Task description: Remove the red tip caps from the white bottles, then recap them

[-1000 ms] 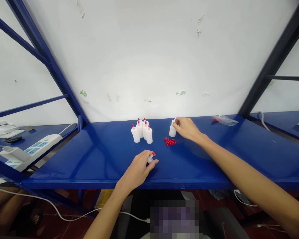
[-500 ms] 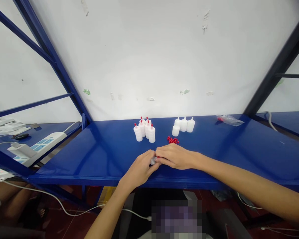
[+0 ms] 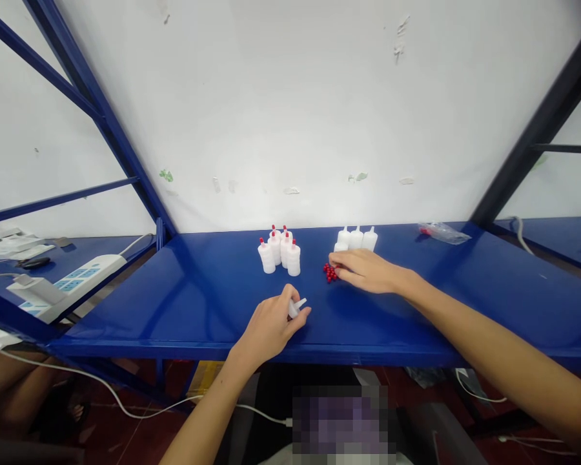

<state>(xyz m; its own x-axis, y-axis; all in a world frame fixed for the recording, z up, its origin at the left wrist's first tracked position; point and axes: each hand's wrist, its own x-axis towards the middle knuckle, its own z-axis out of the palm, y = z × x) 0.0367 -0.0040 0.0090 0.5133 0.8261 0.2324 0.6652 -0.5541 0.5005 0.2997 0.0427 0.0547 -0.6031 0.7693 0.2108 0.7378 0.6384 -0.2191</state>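
Note:
My left hand (image 3: 271, 321) is closed around a small white squeeze bottle (image 3: 293, 310), tilted so its bare nozzle points up and right. Most of this bottle's body is hidden by the fingers. My right hand (image 3: 368, 270) reaches to a little pile of red caps (image 3: 330, 274), thumb and fingers pinched at its right side with red showing between them. Left of the pile stands a group of white bottles with red caps (image 3: 281, 250). Behind my right hand is a group of white bottles with bare nozzles (image 3: 356, 239); the front one is partly covered by my fingers.
A clear plastic bag (image 3: 444, 232) with something red inside lies at the back right of the blue table (image 3: 198, 284). At the left, a white power strip (image 3: 77, 284) lies beside a blue frame post (image 3: 121, 142). Part of another person's leg (image 3: 14, 381) shows at lower left.
My right hand has left the held bottle and moved up and right to the red caps. The red bit seen at the bottle is gone, and its nozzle shows bare. My left hand stays put.

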